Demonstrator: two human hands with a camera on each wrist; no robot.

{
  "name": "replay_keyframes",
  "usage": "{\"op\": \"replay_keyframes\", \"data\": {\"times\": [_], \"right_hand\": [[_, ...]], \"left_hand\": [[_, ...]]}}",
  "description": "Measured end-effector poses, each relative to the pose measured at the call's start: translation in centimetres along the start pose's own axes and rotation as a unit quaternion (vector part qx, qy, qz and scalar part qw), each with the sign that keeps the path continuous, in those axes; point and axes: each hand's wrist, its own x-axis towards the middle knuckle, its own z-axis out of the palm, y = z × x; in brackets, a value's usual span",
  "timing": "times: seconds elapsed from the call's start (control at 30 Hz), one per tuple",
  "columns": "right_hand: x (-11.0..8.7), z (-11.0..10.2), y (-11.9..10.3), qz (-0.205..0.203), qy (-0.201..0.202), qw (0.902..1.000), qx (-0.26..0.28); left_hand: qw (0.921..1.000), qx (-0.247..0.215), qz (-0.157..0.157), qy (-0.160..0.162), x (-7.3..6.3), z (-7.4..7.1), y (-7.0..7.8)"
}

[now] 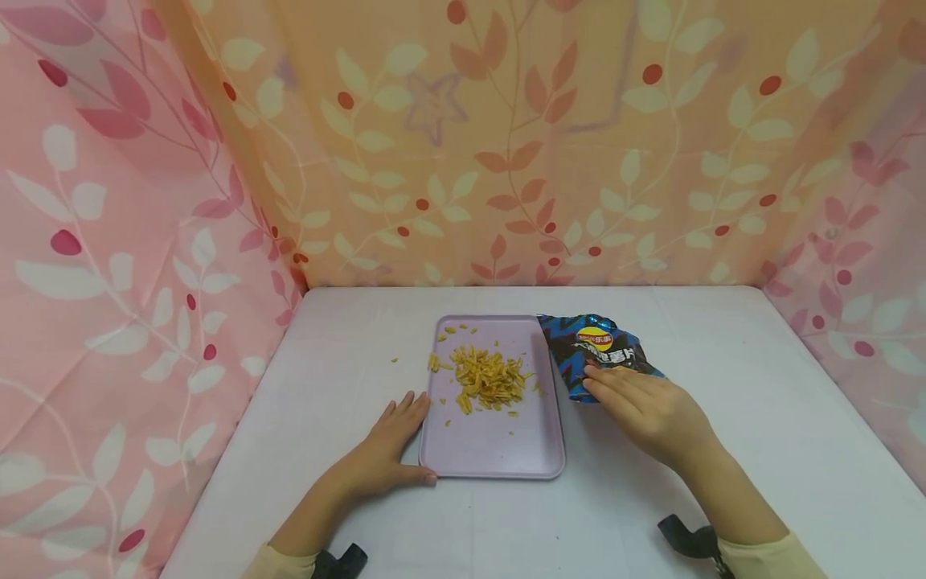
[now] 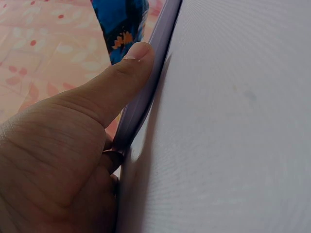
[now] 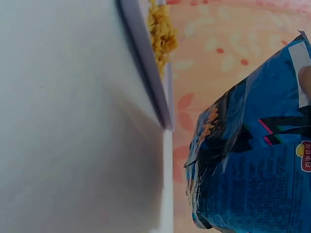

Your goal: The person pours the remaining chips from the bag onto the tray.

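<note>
A lilac tray (image 1: 492, 458) lies on the table with a heap of broken potato chips (image 1: 490, 376) on it. At the tray's left edge is my left hand (image 1: 379, 454), its fingers spread and the thumb along the near corner. The left wrist view shows that thumb (image 2: 129, 73) extended against the tray's rim (image 2: 146, 92). My right hand (image 1: 651, 406) holds a blue and black chip bag (image 1: 579, 346) to the right of the tray, fingers over its front. In the right wrist view a fingertip (image 3: 306, 80) presses the bag's other side (image 3: 257, 160). The bag's opening cannot be made out.
A few crumbs (image 1: 394, 360) lie on the white table (image 1: 347, 338) left of the tray. Floral curtains (image 1: 434, 161) hang behind and on both sides of the table. Dark straps with camera mounts (image 1: 690, 539) sit at both wrists.
</note>
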Motion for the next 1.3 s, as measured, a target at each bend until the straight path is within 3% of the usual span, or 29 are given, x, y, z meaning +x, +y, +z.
{"op": "replay_keyframes", "data": {"times": [0.63, 0.93, 1.3], "right_hand": [[-4.6, 0.6, 0.3, 0.047, -0.128, 0.9907, 0.001], [-5.8, 0.3, -0.2, 0.107, -0.25, 0.962, 0.028], [-7.3, 0.7, -0.6, 0.174, -0.286, 0.939, 0.079]], "left_hand": [[0.9999, -0.002, 0.01, 0.004, -0.1, -0.2, 0.2], [0.9999, -0.001, 0.01, 0.011, -0.1, -0.1, 0.0], [0.9998, 0.005, 0.014, 0.013, -0.1, 0.1, -0.3]]}}
